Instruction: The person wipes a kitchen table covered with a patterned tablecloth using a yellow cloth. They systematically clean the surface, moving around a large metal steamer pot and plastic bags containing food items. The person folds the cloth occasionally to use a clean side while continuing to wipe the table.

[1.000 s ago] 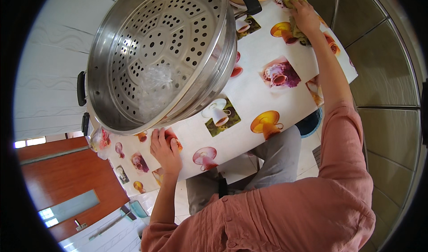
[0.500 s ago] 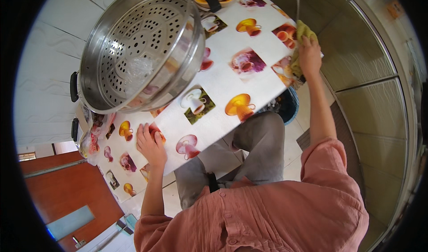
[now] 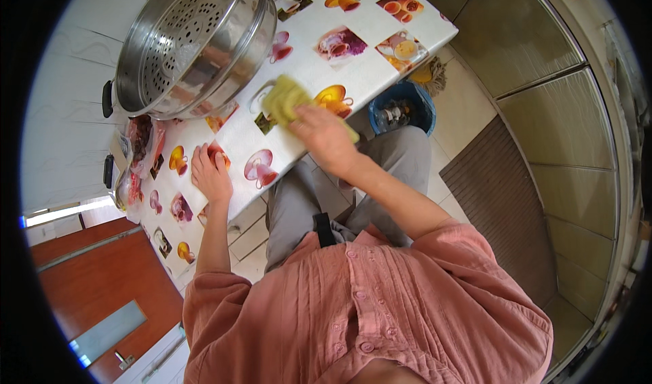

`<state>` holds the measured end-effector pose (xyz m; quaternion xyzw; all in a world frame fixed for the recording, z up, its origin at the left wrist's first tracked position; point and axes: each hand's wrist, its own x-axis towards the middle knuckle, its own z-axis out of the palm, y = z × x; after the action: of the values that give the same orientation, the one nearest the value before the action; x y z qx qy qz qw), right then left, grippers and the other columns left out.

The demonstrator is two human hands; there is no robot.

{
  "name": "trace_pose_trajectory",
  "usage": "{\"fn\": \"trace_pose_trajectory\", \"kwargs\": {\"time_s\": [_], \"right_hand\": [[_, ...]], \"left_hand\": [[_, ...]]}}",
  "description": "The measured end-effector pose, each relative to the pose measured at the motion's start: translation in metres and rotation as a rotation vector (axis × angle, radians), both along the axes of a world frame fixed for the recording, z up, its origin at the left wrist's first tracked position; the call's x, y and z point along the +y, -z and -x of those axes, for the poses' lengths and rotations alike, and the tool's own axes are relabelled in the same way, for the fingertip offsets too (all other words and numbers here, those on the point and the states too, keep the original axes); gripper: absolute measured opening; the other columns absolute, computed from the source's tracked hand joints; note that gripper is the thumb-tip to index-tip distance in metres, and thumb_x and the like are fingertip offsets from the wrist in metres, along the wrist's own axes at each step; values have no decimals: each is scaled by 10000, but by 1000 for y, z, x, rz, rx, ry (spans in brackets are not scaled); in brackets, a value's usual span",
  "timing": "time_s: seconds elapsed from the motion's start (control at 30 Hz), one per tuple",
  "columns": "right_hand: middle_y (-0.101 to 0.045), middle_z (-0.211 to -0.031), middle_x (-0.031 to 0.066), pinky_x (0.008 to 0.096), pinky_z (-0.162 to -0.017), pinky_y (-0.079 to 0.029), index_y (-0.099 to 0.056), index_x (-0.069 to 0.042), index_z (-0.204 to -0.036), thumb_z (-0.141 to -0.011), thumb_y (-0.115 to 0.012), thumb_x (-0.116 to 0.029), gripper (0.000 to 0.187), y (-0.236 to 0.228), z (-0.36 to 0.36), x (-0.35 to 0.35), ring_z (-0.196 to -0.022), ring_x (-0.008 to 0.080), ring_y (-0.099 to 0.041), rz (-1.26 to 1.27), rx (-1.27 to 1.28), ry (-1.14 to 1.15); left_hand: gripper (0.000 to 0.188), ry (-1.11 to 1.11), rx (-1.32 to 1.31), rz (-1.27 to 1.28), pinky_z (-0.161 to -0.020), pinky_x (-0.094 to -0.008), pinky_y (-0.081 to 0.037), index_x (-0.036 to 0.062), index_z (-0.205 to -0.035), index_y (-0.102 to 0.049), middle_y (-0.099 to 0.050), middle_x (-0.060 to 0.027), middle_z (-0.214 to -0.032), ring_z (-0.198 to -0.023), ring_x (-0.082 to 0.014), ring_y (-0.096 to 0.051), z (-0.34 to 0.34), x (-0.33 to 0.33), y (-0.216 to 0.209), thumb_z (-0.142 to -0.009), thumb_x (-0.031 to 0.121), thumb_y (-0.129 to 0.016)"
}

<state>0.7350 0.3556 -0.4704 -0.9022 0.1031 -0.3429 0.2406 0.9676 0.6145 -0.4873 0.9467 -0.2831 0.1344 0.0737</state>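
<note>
A yellow-green cloth (image 3: 288, 97) lies against the table (image 3: 303, 63), whose white cover is printed with cups and saucers. My right hand (image 3: 326, 138) presses on the cloth from above, its fingers closed over the near part, slightly blurred. Farther left, my left hand (image 3: 212, 176) rests flat on the cover near the front edge, fingers stretched and holding nothing. Beyond both hands, at the far left of the table, leans a large steel steamer pot (image 3: 234, 61) with a perforated tray, tilted toward me. Something clear and crumpled, like plastic film, sits inside it.
Plastic bags (image 3: 141, 146) with contents sit at the table's left end by the wall. Below the front edge stands a blue bin (image 3: 422, 105) with refuse, near a mop head (image 3: 438, 75). Cabinets (image 3: 530, 71) line the right; a brown mat (image 3: 502, 194) lies on the floor.
My right hand has swept the cloth from the table's far right corner leftward and nearer, to the middle. The left hand stays on the cover. The whole view has shifted somewhat.
</note>
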Motion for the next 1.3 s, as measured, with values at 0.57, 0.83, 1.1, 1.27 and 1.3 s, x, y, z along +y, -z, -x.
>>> {"fn": "trace_pose_trajectory", "kwargs": {"time_s": [0.57, 0.83, 1.1, 1.27, 1.3], "right_hand": [[-640, -1256, 138, 481, -948, -527, -766, -145, -1219, -874, -744, -144, 345, 0, 30, -152, -1096, 408, -581, 177, 209, 630], [-589, -1176, 170, 493, -925, -517, -736, -54, -1174, -820, -731, -107, 358, -21, -38, 20, -1053, 394, -561, 44, 261, 242], [-597, -1185, 194, 457, -957, -503, -743, -45, -1122, -800, -676, -16, 330, -29, -81, 90, -1088, 406, -564, -409, 105, -51], [-546, -1267, 79, 354, -1003, -521, -678, -60, -1297, -823, -707, 71, 493, -74, -54, 92, -1196, 208, -585, -1302, 84, -280], [-544, -1284, 78, 352, -1001, -522, -671, -57, -1305, -825, -720, 60, 497, -75, -50, 96, -1195, 210, -583, -1215, 93, -275]], "left_hand": [[505, 24, 23, 69, -1196, -504, -260, 162, -1473, -538, -488, -79, -1547, -1449, -299, -420, 0, -2, -2, -1025, 393, -579], [497, 57, 168, 243, -1227, -491, -208, 135, -1445, -577, -478, -88, -1559, -1465, -308, -390, 3, 11, -6, -1011, 375, -615], [384, 291, 191, 303, -1166, -491, -308, 94, -1350, -644, -546, -97, -1460, -1383, -321, -459, 7, 7, -20, -1031, 304, -598], [331, 369, 891, 616, -994, -389, -450, 41, -1269, -667, -665, -61, -1214, -1120, -217, -604, 38, -2, -33, -1087, 298, -565], [337, 310, 1207, 748, -979, -363, -459, 43, -1292, -652, -675, -38, -1195, -1098, -186, -616, 52, -9, -38, -1093, 302, -569]]}}
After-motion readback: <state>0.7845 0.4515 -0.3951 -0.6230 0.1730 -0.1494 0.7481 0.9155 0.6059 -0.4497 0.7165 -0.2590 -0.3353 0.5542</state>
